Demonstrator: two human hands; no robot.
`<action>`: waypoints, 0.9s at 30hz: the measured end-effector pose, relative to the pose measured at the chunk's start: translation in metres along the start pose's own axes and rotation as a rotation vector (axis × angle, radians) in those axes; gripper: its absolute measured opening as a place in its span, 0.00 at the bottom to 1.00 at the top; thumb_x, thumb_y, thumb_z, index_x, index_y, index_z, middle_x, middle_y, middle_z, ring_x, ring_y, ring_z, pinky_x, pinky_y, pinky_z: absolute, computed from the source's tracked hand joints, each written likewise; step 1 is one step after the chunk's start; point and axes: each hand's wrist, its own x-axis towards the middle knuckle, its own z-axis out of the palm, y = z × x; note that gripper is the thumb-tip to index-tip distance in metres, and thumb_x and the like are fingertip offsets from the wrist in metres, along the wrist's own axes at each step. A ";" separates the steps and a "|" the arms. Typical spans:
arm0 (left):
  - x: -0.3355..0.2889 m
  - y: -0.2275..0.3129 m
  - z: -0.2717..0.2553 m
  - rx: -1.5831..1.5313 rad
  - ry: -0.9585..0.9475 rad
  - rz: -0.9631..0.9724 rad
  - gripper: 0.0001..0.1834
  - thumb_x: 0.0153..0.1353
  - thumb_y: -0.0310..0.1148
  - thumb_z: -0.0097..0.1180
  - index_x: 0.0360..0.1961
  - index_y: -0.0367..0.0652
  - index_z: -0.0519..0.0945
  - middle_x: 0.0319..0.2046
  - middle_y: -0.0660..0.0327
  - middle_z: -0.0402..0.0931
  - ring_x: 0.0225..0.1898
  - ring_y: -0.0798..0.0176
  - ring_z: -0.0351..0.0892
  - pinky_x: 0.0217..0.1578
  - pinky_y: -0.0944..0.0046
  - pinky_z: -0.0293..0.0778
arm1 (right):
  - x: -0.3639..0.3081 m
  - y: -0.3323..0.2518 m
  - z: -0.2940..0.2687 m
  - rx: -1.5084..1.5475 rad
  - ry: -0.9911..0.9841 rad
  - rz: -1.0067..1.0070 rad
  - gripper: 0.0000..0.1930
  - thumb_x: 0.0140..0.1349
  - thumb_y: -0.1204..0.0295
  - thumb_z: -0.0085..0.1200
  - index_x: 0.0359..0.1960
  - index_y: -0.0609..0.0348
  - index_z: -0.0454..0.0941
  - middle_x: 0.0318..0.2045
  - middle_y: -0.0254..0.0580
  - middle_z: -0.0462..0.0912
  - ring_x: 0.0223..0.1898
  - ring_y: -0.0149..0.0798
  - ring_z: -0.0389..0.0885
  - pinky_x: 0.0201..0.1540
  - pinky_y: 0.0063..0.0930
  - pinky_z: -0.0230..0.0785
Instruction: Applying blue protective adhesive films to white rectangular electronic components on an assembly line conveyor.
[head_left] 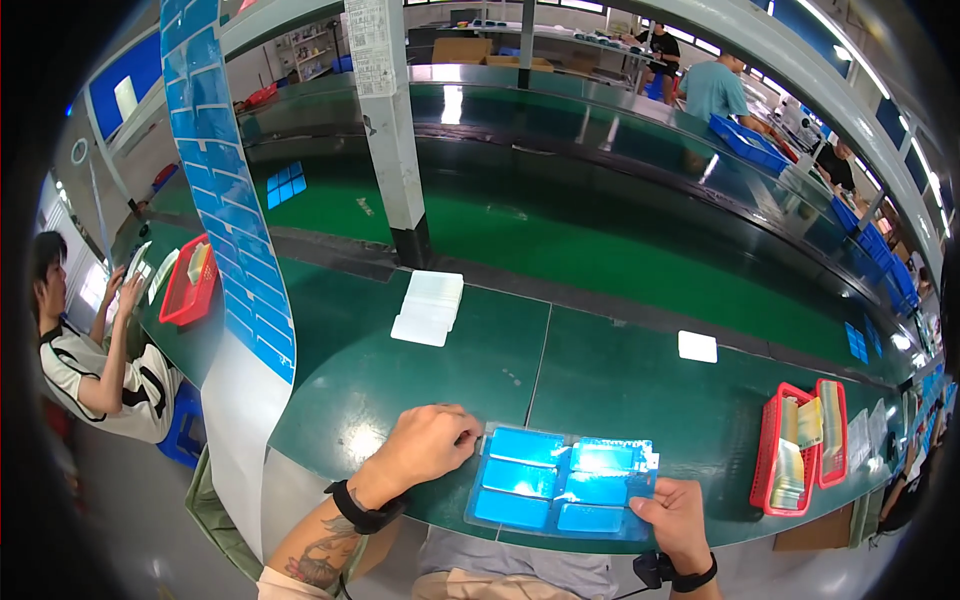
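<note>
A clear sheet with several blue rectangular panels point(520, 479) lies at the table's near edge. My right hand point(675, 515) grips its right edge, with the thumb on top. Just off the sheet's upper left corner is my left hand point(430, 445), its fingers curled together in a pinch; whether anything is between them is hidden. Farther back on the green table point(350, 330) rests a fanned stack of white cards point(430, 305). A single white card point(697, 346) lies to the right of it.
A long strip of blue film point(225, 180) hangs at the left. Red baskets point(765, 470) holding cards stand at the right, and another red basket point(185, 285) is at the left beside a seated person point(110, 370). Beyond a post point(385, 130) runs a green conveyor point(520, 190).
</note>
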 end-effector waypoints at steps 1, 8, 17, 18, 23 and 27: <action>-0.001 -0.003 0.000 -0.001 0.015 -0.001 0.06 0.56 0.29 0.62 0.34 0.41 0.87 0.35 0.56 0.85 0.37 0.49 0.84 0.41 0.54 0.80 | 0.000 -0.001 0.001 0.010 0.010 0.005 0.11 0.60 0.80 0.61 0.43 0.73 0.86 0.22 0.34 0.83 0.17 0.21 0.73 0.19 0.17 0.65; -0.002 0.015 -0.011 -0.071 -0.031 -0.048 0.07 0.56 0.30 0.62 0.35 0.42 0.88 0.35 0.56 0.85 0.37 0.50 0.85 0.41 0.55 0.80 | 0.002 0.004 0.000 -0.014 -0.006 0.007 0.11 0.60 0.80 0.61 0.44 0.72 0.86 0.22 0.34 0.83 0.18 0.21 0.73 0.19 0.17 0.64; 0.002 0.011 0.002 -0.070 -0.091 -0.015 0.08 0.58 0.31 0.62 0.35 0.41 0.88 0.36 0.55 0.85 0.38 0.48 0.84 0.42 0.54 0.80 | 0.001 0.006 0.000 0.014 0.008 0.039 0.12 0.60 0.80 0.61 0.45 0.73 0.85 0.23 0.35 0.84 0.18 0.21 0.73 0.19 0.18 0.65; 0.001 0.010 0.001 -0.050 -0.097 -0.012 0.07 0.57 0.31 0.62 0.35 0.41 0.87 0.36 0.55 0.85 0.38 0.48 0.84 0.41 0.54 0.80 | 0.001 0.007 0.000 0.008 0.003 0.042 0.12 0.60 0.80 0.61 0.45 0.73 0.85 0.23 0.35 0.84 0.18 0.21 0.73 0.19 0.18 0.65; 0.003 0.014 -0.001 -0.026 -0.132 -0.035 0.06 0.56 0.31 0.62 0.32 0.42 0.86 0.34 0.56 0.84 0.36 0.48 0.84 0.39 0.53 0.80 | -0.003 0.006 0.000 -0.022 0.005 0.031 0.12 0.61 0.80 0.61 0.45 0.73 0.85 0.23 0.34 0.84 0.18 0.21 0.72 0.20 0.18 0.65; -0.005 0.017 0.001 0.024 -0.030 0.050 0.04 0.55 0.30 0.63 0.30 0.42 0.85 0.32 0.56 0.83 0.35 0.48 0.83 0.37 0.53 0.79 | -0.003 0.007 -0.006 -0.087 0.029 -0.005 0.11 0.61 0.80 0.61 0.44 0.73 0.84 0.22 0.33 0.83 0.18 0.21 0.73 0.21 0.18 0.66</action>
